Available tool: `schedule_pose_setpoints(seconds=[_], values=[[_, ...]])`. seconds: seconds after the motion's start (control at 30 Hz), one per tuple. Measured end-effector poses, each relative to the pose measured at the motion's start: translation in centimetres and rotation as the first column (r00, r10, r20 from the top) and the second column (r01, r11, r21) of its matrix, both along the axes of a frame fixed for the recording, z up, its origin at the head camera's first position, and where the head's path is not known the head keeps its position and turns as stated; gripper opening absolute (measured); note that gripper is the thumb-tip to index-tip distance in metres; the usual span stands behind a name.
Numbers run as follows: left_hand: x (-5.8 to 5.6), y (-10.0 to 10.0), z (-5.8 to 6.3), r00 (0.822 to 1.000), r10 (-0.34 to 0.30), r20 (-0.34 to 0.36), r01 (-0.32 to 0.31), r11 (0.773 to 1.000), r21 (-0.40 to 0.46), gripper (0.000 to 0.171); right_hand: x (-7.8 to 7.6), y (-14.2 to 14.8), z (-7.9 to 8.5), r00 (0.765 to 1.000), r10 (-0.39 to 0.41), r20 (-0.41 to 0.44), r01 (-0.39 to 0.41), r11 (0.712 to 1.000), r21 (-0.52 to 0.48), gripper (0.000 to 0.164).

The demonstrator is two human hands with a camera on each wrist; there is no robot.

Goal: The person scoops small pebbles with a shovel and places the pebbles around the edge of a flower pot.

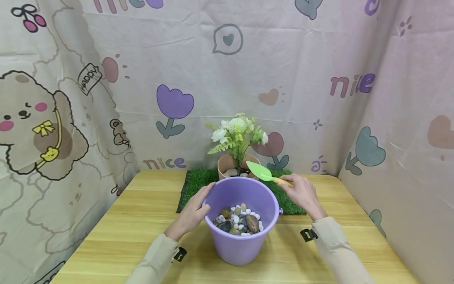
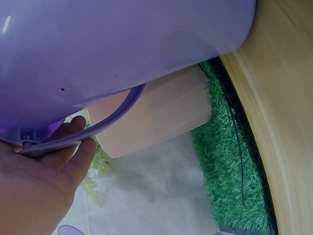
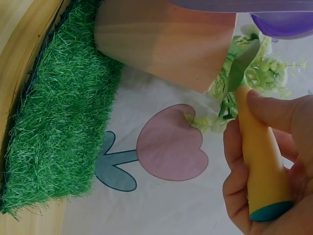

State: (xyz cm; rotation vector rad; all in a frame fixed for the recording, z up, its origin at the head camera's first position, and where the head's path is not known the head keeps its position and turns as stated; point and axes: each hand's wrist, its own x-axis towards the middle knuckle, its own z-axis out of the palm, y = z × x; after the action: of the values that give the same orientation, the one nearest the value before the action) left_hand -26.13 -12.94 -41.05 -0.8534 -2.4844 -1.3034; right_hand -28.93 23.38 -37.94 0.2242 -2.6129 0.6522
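A purple bucket [image 1: 238, 248] stands on the table, with pebbles [image 1: 237, 219] of mixed white, grey and brown at its bottom. My left hand [image 1: 191, 211] grips the bucket's left rim; in the left wrist view its fingers are around the rim and the bucket's handle [image 2: 117, 115]. In my right hand [image 1: 301, 194] is a garden trowel [image 1: 260, 171], held by its yellow grip [image 3: 261, 152]. Its green blade is above the bucket's far right rim, in front of a pinkish flowerpot [image 1: 223, 163]. White flowers with green leaves [image 1: 237, 136] rise from the pot, which holds stones.
Beneath the pot lies a mat of artificial grass [image 1: 198, 183], partly hidden by the bucket. The wooden table [image 1: 117, 232] extends to both sides. A printed cloth [image 1: 213, 79] hangs behind and along the sides.
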Motion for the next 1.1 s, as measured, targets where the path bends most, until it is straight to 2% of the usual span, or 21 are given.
schedule_pose_setpoints(seconds=[0.13,0.37,0.53,0.63,0.77,0.93,1.1], values=[[0.0,0.0,0.0,1.000,0.002,-0.003,-0.002,1.000,-0.002,0.068,0.2,-0.2,0.4,0.999,0.030,-0.010,-0.030,0.999,-0.016,0.034],[0.0,0.0,0.1,1.000,-0.002,-0.023,0.002,1.000,-0.005,0.068,1.5,-0.5,2.0,0.992,0.120,-0.024,-0.122,0.986,-0.116,0.033],[0.0,0.0,0.0,0.999,0.001,-0.034,-0.001,1.000,-0.005,0.068,2.2,-0.8,2.8,0.976,0.212,-0.050,-0.216,0.970,-0.114,0.029],[0.1,0.0,0.0,0.999,0.002,-0.036,-0.002,1.000,-0.003,0.068,2.5,-1.2,3.1,0.960,0.278,-0.037,-0.280,0.954,-0.106,0.022],[0.0,0.0,0.0,0.999,0.001,-0.034,-0.001,1.000,-0.003,0.068,2.8,-1.6,3.5,0.939,0.343,-0.002,-0.342,0.937,-0.067,0.018],[0.0,0.1,-0.1,1.000,0.001,-0.026,-0.001,1.000,0.000,0.068,2.9,-2.1,4.0,0.916,0.402,0.014,-0.402,0.914,0.054,0.020],[-0.1,0.0,-0.1,1.000,0.002,-0.026,-0.002,1.000,-0.001,0.068,2.9,-2.9,4.7,0.887,0.458,0.060,-0.460,0.864,0.205,0.017]])
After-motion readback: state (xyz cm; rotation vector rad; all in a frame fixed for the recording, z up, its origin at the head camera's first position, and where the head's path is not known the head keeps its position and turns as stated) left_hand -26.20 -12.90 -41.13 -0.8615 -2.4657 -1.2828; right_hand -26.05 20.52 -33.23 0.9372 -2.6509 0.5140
